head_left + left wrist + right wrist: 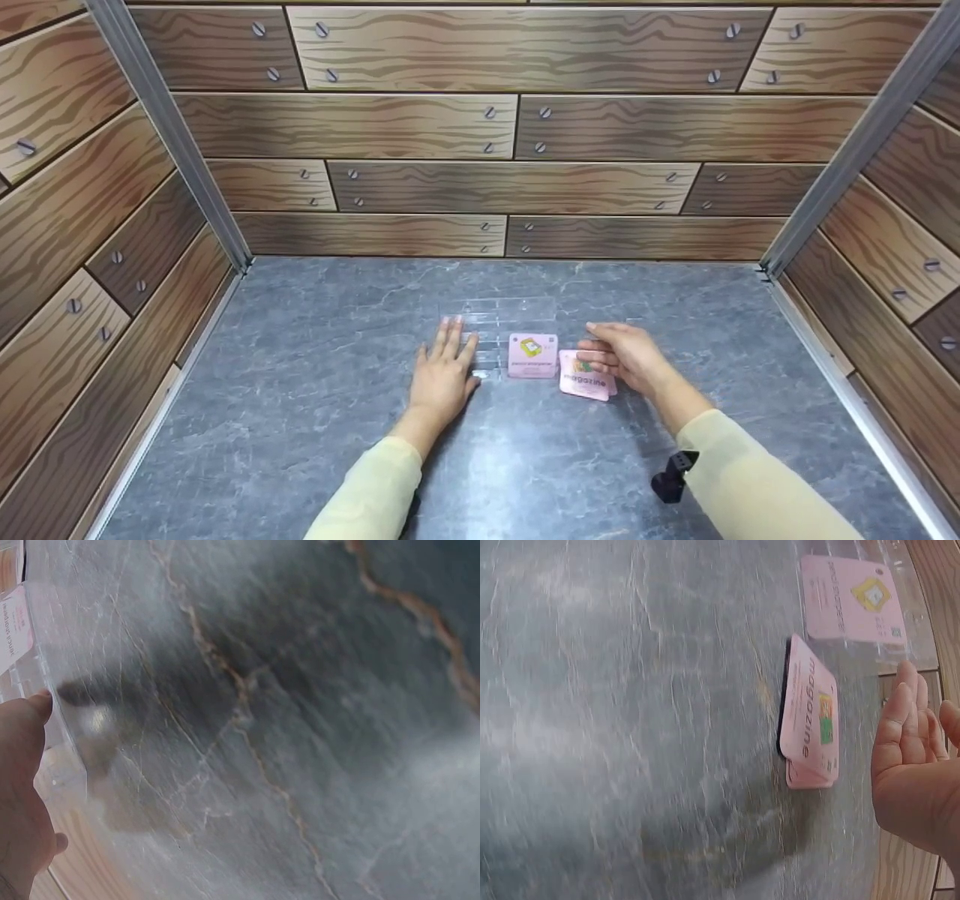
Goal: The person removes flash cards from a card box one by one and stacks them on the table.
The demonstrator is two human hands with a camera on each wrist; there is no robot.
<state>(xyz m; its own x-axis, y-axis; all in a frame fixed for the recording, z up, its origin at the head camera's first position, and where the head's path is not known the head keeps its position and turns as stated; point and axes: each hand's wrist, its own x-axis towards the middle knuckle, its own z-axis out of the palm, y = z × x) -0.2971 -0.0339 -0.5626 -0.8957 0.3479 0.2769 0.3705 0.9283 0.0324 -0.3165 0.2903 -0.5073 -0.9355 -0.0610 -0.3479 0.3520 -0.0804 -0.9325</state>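
A clear plastic tray [525,309] with ridged rows lies on the table. My left hand [442,375] rests flat at its left side, fingers spread; in the left wrist view the thumb touches the tray's near edge. On the tray's right part is a pink "pencil sharpener" card [533,356]. Just right of it lies a small stack of pink cards, with a "magazine" card [583,384] on top. My right hand [630,360] is held above the stack with loosely bent fingers. The right wrist view shows that hand [911,765] apart from the cards, holding nothing.
The grey marbled tabletop [300,405] spreads around the tray and cards. Wood-patterned panels [420,127] wall in the back and both sides, with metal strips along the corners. A small black device [675,476] is at the right sleeve.
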